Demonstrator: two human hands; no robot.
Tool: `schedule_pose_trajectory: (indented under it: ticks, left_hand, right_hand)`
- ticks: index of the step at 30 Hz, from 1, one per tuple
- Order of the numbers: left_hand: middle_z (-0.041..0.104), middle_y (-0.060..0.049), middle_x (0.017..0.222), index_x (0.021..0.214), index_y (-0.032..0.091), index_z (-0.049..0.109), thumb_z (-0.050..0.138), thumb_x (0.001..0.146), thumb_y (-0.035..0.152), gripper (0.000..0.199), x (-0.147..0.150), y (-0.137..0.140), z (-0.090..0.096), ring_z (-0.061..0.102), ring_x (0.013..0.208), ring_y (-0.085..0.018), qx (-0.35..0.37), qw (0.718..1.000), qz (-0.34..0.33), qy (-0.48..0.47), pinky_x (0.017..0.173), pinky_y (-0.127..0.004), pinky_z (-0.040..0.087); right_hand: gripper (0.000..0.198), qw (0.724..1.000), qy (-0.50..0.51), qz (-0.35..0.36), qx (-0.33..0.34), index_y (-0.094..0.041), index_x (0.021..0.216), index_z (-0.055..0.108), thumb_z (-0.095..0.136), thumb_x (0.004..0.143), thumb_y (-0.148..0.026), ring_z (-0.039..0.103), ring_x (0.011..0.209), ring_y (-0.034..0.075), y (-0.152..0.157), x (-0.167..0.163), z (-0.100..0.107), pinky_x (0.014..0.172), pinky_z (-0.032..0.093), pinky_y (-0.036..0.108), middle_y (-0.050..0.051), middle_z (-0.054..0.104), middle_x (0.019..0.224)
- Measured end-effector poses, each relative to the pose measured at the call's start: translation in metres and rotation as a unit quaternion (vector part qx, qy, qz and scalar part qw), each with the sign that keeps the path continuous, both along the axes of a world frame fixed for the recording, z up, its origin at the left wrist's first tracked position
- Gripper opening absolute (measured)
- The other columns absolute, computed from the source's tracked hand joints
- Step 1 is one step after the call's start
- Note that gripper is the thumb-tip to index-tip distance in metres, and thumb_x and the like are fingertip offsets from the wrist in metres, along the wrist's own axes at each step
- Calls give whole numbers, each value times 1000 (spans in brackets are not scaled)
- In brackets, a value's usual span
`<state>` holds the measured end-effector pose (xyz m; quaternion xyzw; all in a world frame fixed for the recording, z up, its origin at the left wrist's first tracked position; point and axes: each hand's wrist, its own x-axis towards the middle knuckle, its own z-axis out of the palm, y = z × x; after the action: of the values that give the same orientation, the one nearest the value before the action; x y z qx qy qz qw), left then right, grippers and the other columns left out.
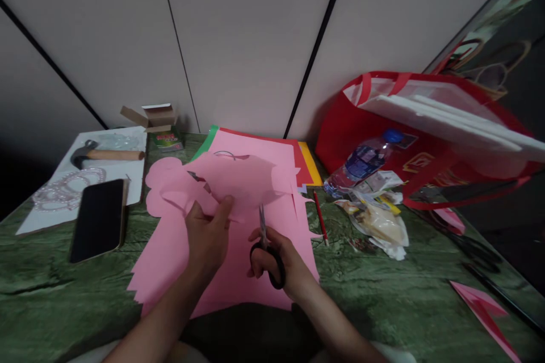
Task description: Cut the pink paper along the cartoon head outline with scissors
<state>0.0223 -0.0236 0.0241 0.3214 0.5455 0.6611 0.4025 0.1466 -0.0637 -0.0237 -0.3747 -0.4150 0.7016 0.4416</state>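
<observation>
My left hand (208, 235) pinches the near edge of a cut sheet of pink paper (251, 181) between thumb and fingers. A pair of scissors with black handles (279, 273) is in my right hand (287, 264), fingers through the loops. Its blades point away from me, nearly closed, close to the sheet's near edge; I cannot tell if they touch it. Beneath both hands lies a stack of pink paper (238, 289). A pink piece with a rounded, scalloped outline (164, 181) lies to the left.
On the left are a black phone (97, 218), a hammer (113, 154), clear beaded strings (70, 188) and an opened small box (166, 127). To the right are a red pencil (320, 216), a water bottle (357, 164), crumpled wrappers (381, 221) and a red bag (340, 130).
</observation>
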Motion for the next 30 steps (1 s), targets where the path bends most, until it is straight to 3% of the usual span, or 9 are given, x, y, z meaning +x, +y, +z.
schedule_pose_trajectory:
  ticks: [4,10,14,19,25,30]
  left_hand:
    - [59,4,64,69,16,55,71,66,25,18,-1,-1,6,58,65,-11,-14,999,-27,20,58,-21,48]
    - [66,0,85,89,17,58,71,67,23,26,5,-2,6,61,79,-13,20,996,-49,-74,69,-22,50]
    - [65,0,77,93,16,59,69,69,24,27,6,-5,4,61,72,-14,-23,995,-94,-37,63,-25,51]
    - [67,-4,89,109,15,58,67,70,27,43,7,-9,5,63,83,-20,-59,992,-102,55,70,-31,52]
    - [68,-4,83,92,14,62,67,69,33,30,6,-11,6,62,72,-19,-99,983,-133,85,58,-29,52]
    - [67,-5,84,93,14,61,69,68,35,34,5,-12,4,61,72,-20,-119,973,-107,167,54,-28,48]
  right_hand:
    - [23,1000,13,7,5,-19,90,52,67,75,-29,55,52,10,1,3,6,59,47,27,-7,55,54]
    - [21,998,26,16,53,-19,86,55,69,76,-31,54,67,12,3,9,6,70,45,29,-3,55,73]
    - [28,996,29,6,80,-20,88,54,69,75,-41,51,69,14,4,13,5,69,44,31,-1,53,75]
    - [32,993,-14,-57,98,-20,84,53,68,73,-46,48,65,13,8,16,10,67,42,30,-2,51,73]
    - [37,991,-43,-92,89,-20,90,54,69,70,-46,47,65,14,10,15,18,61,39,27,-2,51,72]
    - [36,990,-48,-97,88,-21,94,53,68,71,-45,49,67,16,10,15,21,65,41,29,-2,51,73]
